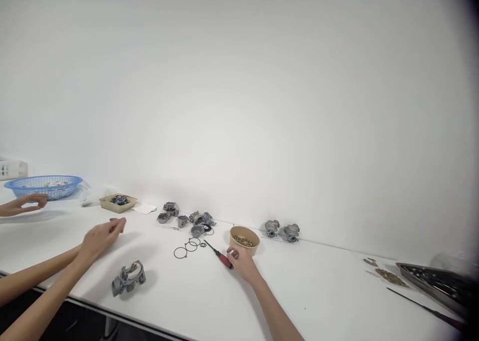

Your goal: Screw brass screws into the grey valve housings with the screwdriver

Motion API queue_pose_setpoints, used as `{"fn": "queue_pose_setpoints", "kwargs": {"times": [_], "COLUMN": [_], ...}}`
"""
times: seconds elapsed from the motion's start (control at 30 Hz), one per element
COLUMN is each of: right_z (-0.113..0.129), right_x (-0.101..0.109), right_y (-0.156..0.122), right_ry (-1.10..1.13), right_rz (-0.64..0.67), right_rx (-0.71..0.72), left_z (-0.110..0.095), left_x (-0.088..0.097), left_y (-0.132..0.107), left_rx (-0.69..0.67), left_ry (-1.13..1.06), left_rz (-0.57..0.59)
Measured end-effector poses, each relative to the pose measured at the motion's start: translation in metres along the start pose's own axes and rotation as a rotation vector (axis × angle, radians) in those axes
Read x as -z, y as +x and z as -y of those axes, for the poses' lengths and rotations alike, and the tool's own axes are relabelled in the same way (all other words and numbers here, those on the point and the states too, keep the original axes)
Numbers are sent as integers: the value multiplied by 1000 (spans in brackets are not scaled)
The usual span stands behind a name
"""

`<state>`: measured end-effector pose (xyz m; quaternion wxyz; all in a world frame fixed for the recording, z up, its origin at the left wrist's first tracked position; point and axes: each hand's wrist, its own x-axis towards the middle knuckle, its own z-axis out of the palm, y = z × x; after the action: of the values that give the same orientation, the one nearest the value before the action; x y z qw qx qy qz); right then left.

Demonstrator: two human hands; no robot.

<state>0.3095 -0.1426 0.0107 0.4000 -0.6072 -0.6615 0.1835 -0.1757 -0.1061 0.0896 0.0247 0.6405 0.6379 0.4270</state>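
Observation:
My left hand is over the table at the left, its fingers drawn together; whatever they may hold is hidden. Nearer me, a grey metal carburetor with a pale part inside lies on the tabletop. My right hand is at the front of a tan bowl of small brass-coloured screws. Its fingers are curled into a pinch, and I cannot make out what is in them. Beside these fingers lies a red-handled screwdriver, tip pointing away to the left. Thin black rubber rings lie left of it.
Several grey carburetor parts and two carburetor bodies stand along the wall. A co-worker's hand is near a blue basket, and another forearm crosses behind mine. A shallow box, a dark tray and a second screwdriver flank the workspace.

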Motion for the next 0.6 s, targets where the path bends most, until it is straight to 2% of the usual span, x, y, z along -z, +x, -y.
{"fn": "queue_pose_setpoints", "kwargs": {"times": [0.1, 0.17, 0.23, 0.33, 0.4, 0.47, 0.6], "right_z": [2, 4, 7, 8, 7, 6, 8], "right_x": [1, 2, 3, 2, 1, 0, 3], "right_y": [-1, -2, -4, -6, -6, -5, -1], "right_ry": [-6, -10, -14, -32, -38, -32, 26], "right_rz": [3, 19, 34, 27, 11, 4, -53], "right_rx": [12, 15, 2, -19, -9, 12, 147], "left_z": [-10, -11, -12, -26, -50, -82, -148], "left_x": [-8, -16, -28, -54, -75, -97, -147], "left_y": [-37, -63, -84, -104, -110, -110, -102], "left_rx": [-191, -213, -203, -211, -240, -248, -393], "left_ry": [-79, -77, -99, -205, -277, -336, -436], "left_rz": [277, 402, 478, 481, 534, 609, 780]}}
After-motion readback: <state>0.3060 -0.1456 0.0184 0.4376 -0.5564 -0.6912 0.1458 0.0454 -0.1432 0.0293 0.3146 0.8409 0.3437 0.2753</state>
